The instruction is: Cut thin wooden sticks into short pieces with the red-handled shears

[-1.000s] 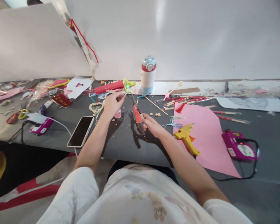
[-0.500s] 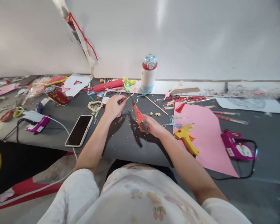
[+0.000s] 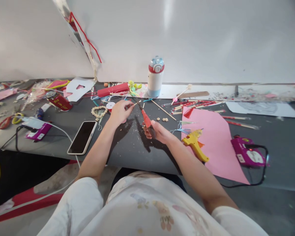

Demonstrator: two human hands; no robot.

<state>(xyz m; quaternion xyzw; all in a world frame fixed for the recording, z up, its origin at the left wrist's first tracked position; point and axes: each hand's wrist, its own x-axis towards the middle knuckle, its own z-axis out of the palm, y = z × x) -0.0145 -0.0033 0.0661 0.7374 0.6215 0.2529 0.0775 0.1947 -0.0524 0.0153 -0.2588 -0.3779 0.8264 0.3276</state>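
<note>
My left hand (image 3: pixel 122 113) is closed in a pinch on a thin, pale wooden stick (image 3: pixel 137 103). Wrapped in my right hand (image 3: pixel 157 131) are the handles of red-and-black pliers (image 3: pixel 146 119), their dark narrow jaws pointing up and left. The jaw tips meet the stick just beyond my left fingertips; whether they are clamped on it is too small to tell. Small beige pieces (image 3: pixel 162 119) lie right of the pliers. A heart-shaped ring of beige pieces (image 3: pixel 99 112) rests left of my left hand.
A white bottle (image 3: pixel 155 80) stands at the back. A phone (image 3: pixel 82 137) lies left, near a red can (image 3: pixel 59 100). On the right, a yellow glue gun (image 3: pixel 195 144) rests on pink paper (image 3: pixel 218 150) beside a purple power strip (image 3: pixel 247 152). Wrapped sticks (image 3: pixel 242 124) lie behind.
The view has shifted slightly, moving the tabletop a little left in the picture. Both hands keep nearly the same pose, with the pliers still at the stick.
</note>
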